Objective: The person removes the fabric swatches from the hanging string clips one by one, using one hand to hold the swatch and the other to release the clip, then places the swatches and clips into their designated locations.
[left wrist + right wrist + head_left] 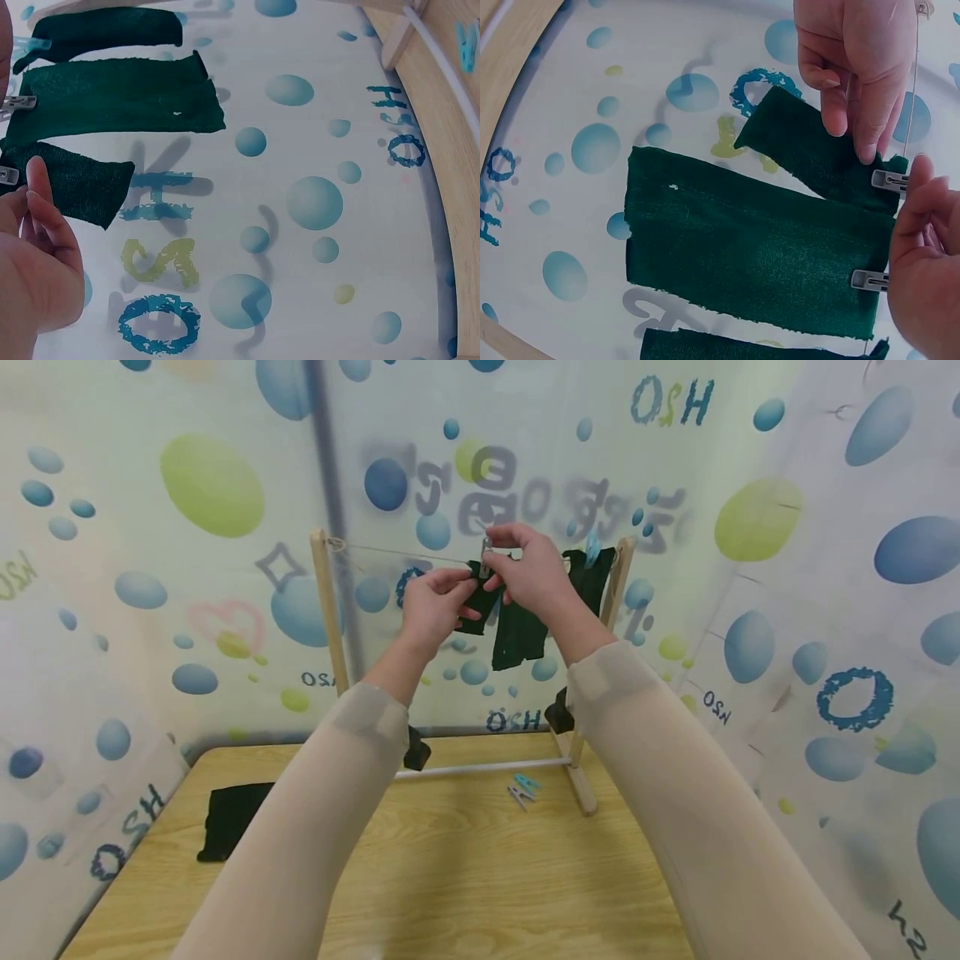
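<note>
In the head view my right hand (534, 570) pinches a grey clothespin (486, 558) at the string, its jaws over the top of a small dark green cloth (821, 146). My left hand (433, 610) pinches that cloth near its upper corner, just left of the clothespin. Beside it hangs a larger dark green cloth (757, 240), held by another grey clothespin (868, 280). A third dark green cloth (589, 578) hangs at the right end under a light blue clothespin (592, 547). Fingers partly cover the pinned edge.
The string (405, 553) runs between two wooden posts (330, 618) of a stand. A white bar (487, 768) joins its base. On the wooden table (465, 877) lie a blue clothespin (527, 782), a grey clothespin (519, 797) and a folded dark cloth (231, 817). A bubble-patterned curtain surrounds it.
</note>
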Action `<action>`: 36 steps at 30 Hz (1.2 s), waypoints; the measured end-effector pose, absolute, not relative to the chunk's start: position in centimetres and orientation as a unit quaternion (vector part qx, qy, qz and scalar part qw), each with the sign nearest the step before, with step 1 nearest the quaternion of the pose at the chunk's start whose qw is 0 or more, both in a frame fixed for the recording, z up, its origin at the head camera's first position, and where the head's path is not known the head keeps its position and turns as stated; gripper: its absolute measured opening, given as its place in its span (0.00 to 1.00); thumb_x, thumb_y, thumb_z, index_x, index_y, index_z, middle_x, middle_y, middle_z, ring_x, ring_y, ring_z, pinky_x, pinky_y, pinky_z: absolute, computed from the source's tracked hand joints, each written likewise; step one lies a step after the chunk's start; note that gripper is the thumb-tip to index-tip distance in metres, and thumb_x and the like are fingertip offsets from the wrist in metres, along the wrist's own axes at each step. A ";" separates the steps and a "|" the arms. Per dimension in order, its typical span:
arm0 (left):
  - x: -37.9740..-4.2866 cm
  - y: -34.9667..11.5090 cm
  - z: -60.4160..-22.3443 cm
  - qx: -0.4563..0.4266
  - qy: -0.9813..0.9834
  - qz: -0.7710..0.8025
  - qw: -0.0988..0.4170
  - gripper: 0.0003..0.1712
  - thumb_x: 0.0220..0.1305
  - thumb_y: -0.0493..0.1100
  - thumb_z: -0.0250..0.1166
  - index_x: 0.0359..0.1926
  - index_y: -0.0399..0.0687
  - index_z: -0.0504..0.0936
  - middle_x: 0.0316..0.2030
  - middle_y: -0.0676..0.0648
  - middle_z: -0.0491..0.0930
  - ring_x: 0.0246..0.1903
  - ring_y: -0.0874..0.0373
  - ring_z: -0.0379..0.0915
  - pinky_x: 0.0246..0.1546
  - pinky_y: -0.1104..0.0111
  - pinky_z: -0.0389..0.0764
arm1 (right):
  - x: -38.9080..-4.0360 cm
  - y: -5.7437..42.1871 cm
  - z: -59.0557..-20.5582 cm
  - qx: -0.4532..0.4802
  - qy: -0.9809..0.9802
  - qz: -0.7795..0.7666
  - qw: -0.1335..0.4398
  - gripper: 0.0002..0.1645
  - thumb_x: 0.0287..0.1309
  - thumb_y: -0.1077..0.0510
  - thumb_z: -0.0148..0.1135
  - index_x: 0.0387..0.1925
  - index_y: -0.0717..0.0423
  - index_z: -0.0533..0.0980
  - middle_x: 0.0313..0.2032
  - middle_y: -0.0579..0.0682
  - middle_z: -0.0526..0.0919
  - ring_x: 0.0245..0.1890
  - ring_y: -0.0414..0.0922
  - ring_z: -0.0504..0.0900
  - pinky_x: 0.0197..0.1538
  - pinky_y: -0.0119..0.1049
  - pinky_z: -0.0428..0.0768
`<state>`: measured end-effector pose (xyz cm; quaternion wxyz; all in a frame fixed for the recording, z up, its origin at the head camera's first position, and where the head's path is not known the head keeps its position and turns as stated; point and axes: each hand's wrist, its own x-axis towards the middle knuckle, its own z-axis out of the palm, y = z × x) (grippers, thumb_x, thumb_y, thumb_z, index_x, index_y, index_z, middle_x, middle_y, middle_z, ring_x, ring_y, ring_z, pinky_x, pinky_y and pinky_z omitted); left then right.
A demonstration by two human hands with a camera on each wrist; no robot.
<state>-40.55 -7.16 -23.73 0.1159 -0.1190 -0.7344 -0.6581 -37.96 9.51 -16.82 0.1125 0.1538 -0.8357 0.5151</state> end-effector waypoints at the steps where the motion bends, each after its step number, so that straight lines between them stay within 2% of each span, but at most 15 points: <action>1: -40.5 -7.2 -23.8 -0.120 -0.733 -0.659 0.116 0.19 0.83 0.48 0.66 0.66 0.50 0.87 0.62 0.45 0.89 0.26 0.64 0.88 0.33 0.70 0.82 | -37.9 9.5 -16.8 0.153 -0.835 0.517 0.112 0.26 0.83 0.55 0.60 0.77 0.48 0.74 0.71 0.49 0.79 0.38 0.46 0.89 0.33 0.32 0.82; 4: -40.4 -7.2 -23.9 -0.123 -0.729 -0.663 0.117 0.18 0.82 0.48 0.66 0.65 0.49 0.87 0.61 0.44 0.90 0.26 0.64 0.87 0.33 0.70 0.82 | -37.8 9.6 -16.8 0.152 -0.833 0.520 0.112 0.24 0.83 0.55 0.60 0.75 0.50 0.75 0.68 0.50 0.80 0.37 0.45 0.88 0.34 0.32 0.81; 6: -40.4 -7.3 -24.0 -0.125 -0.728 -0.664 0.119 0.18 0.82 0.48 0.66 0.65 0.49 0.88 0.60 0.44 0.90 0.26 0.64 0.87 0.33 0.70 0.82 | -37.7 9.5 -16.8 0.152 -0.832 0.522 0.114 0.23 0.83 0.55 0.60 0.73 0.50 0.75 0.67 0.51 0.80 0.34 0.41 0.87 0.34 0.32 0.81; 12: -40.2 -7.7 -24.1 -0.126 -0.724 -0.665 0.135 0.18 0.81 0.48 0.67 0.64 0.48 0.89 0.59 0.43 0.90 0.25 0.64 0.86 0.31 0.71 0.80 | -37.6 9.3 -16.9 0.165 -0.825 0.521 0.142 0.20 0.82 0.56 0.62 0.69 0.54 0.78 0.61 0.51 0.81 0.34 0.47 0.86 0.32 0.32 0.80; 18: -39.9 -8.3 -24.2 -0.137 -0.695 -0.691 0.140 0.17 0.80 0.43 0.68 0.62 0.41 0.89 0.57 0.40 0.90 0.21 0.62 0.80 0.33 0.74 0.85 | -37.2 9.4 -16.8 0.171 -0.817 0.520 0.182 0.16 0.83 0.56 0.61 0.64 0.55 0.80 0.56 0.50 0.82 0.32 0.49 0.87 0.30 0.33 0.79; 21: -39.6 -8.8 -24.3 -0.133 -0.695 -0.694 0.135 0.16 0.80 0.44 0.69 0.62 0.43 0.89 0.57 0.43 0.90 0.26 0.61 0.80 0.39 0.73 0.84 | -36.9 9.6 -16.9 0.174 -0.803 0.535 0.197 0.15 0.83 0.56 0.61 0.63 0.55 0.80 0.56 0.50 0.82 0.36 0.57 0.88 0.30 0.34 0.80; 24: -39.2 -9.4 -24.4 -0.125 -0.697 -0.694 0.125 0.18 0.79 0.45 0.70 0.63 0.45 0.89 0.59 0.45 0.89 0.39 0.59 0.83 0.52 0.70 0.84 | -36.4 10.0 -17.1 0.176 -0.790 0.549 0.209 0.15 0.82 0.56 0.62 0.62 0.55 0.81 0.56 0.50 0.84 0.40 0.61 0.88 0.30 0.34 0.80; 27: -38.7 -10.1 -24.4 -0.118 -0.702 -0.693 0.116 0.19 0.79 0.47 0.70 0.64 0.46 0.89 0.62 0.46 0.87 0.57 0.56 0.81 0.68 0.63 0.80 | -35.9 10.4 -17.5 0.178 -0.780 0.559 0.217 0.14 0.81 0.57 0.64 0.62 0.55 0.81 0.58 0.51 0.85 0.37 0.59 0.88 0.29 0.33 0.80; 30: -38.1 -10.8 -24.6 -0.113 -0.706 -0.690 0.112 0.20 0.79 0.47 0.70 0.65 0.46 0.88 0.65 0.45 0.86 0.68 0.54 0.75 0.77 0.56 0.74 | -35.4 11.0 -18.2 0.181 -0.771 0.571 0.217 0.15 0.80 0.58 0.64 0.62 0.55 0.81 0.57 0.51 0.85 0.33 0.52 0.87 0.27 0.31 0.79; 33: -37.4 -11.7 -24.9 -0.110 -0.710 -0.687 0.106 0.20 0.80 0.48 0.69 0.66 0.47 0.88 0.65 0.47 0.85 0.68 0.56 0.75 0.78 0.57 0.73 | -34.7 11.7 -19.0 0.179 -0.760 0.589 0.207 0.14 0.80 0.58 0.65 0.61 0.55 0.81 0.55 0.49 0.85 0.30 0.47 0.85 0.26 0.30 0.78; 36: -36.8 -12.6 -25.1 -0.106 -0.704 -0.697 0.087 0.21 0.80 0.48 0.69 0.67 0.47 0.87 0.61 0.50 0.86 0.59 0.59 0.82 0.70 0.62 0.81 | -33.9 12.5 -20.1 0.170 -0.755 0.602 0.194 0.13 0.80 0.59 0.65 0.61 0.53 0.81 0.53 0.49 0.85 0.30 0.46 0.85 0.25 0.30 0.77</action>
